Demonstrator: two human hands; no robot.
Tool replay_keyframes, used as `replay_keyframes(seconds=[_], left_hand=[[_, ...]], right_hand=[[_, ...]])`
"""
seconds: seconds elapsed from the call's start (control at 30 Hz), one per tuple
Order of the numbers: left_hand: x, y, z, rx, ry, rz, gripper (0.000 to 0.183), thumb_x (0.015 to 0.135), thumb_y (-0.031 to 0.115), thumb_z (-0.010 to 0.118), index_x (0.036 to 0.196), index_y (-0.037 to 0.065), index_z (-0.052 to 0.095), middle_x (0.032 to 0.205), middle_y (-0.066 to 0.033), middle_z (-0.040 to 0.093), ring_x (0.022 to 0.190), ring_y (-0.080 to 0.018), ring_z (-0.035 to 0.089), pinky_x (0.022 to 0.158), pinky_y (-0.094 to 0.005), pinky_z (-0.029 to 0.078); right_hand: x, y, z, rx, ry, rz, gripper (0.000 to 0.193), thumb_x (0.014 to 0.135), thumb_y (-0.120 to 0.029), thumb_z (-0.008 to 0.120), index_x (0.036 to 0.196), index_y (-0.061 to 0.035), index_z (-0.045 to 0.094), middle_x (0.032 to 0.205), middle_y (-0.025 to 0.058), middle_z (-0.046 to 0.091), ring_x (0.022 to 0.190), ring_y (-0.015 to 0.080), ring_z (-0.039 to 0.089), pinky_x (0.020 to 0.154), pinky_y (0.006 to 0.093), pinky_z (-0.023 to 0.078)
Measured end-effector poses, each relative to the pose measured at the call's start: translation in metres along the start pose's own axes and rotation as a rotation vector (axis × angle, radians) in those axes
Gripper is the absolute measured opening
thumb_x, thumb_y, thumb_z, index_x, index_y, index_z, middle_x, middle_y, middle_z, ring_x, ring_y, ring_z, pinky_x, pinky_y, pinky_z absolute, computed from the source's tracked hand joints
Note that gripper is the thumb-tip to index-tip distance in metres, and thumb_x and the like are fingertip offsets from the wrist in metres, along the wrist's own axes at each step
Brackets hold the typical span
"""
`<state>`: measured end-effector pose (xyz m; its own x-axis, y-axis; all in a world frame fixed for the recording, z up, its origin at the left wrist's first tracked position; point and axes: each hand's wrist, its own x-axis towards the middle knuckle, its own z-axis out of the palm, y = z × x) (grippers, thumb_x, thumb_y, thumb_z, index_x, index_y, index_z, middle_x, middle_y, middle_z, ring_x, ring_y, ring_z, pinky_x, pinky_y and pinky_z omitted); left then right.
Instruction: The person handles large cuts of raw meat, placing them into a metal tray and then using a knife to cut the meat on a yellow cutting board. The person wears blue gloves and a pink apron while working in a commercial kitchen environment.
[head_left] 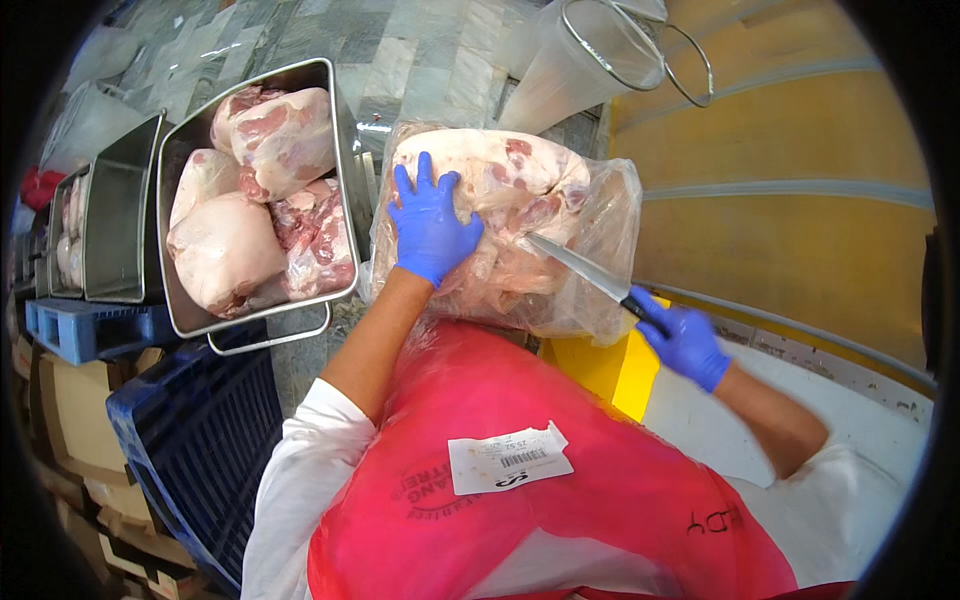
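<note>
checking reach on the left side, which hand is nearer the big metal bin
Left: the left hand is spread on the meat, just right of the bin. The right hand, gripping the knife, is farther right.

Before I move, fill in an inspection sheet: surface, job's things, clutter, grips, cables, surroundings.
Surface: mostly hidden beneath clear plastic and meat.
Job's things: large meat piece, plastic around it; knife, tip at the meat, contact unclear.
Clutter: metal bin of meat pieces, left.
Grips: left grip, gloved, spread on the meat; right grip, gloved, holding the knife.
Cables: nothing seen.
Surroundings: blue pallet and cardboard boxes at lower left, yellowish panel at upper right.
</note>
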<state>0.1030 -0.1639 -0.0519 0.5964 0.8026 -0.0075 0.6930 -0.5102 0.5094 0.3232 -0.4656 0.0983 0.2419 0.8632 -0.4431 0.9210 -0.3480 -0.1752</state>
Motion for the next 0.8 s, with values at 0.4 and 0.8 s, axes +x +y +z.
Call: replay_keyframes(seconds=[0.4, 0.8], left_hand=[[0.015, 0.011, -0.006, 0.258, -0.092, 0.048, 0.063, 0.079, 0.040, 0.077, 0.133, 0.015, 0.057, 0.161, -0.0234, 0.029, 0.147, -0.0519, 0.023, 0.110, -0.0653, 0.034], [0.037, 0.026, 0.026, 0.277, -0.155, 0.531, 0.020, 0.088, 0.016, 0.060, 0.107, 0.010, 0.062, 0.093, -0.0155, 0.070, 0.085, -0.0391, 0.067, 0.076, -0.0502, 0.053]], right_hand=[[0.033, 0.031, 0.264, 0.311, 0.706, -0.117, 0.059, 0.092, -0.024, 0.072, 0.147, -0.0170, 0.053, 0.075, 0.0113, 0.058, 0.057, 0.0314, 0.061, 0.053, 0.0443, 0.051], [0.035, 0.025, 0.283, 0.229, 0.799, -0.056, 0.058, 0.092, -0.031, 0.071, 0.147, -0.0232, 0.054, 0.072, 0.0098, 0.052, 0.056, 0.0289, 0.058, 0.051, 0.0437, 0.049]])
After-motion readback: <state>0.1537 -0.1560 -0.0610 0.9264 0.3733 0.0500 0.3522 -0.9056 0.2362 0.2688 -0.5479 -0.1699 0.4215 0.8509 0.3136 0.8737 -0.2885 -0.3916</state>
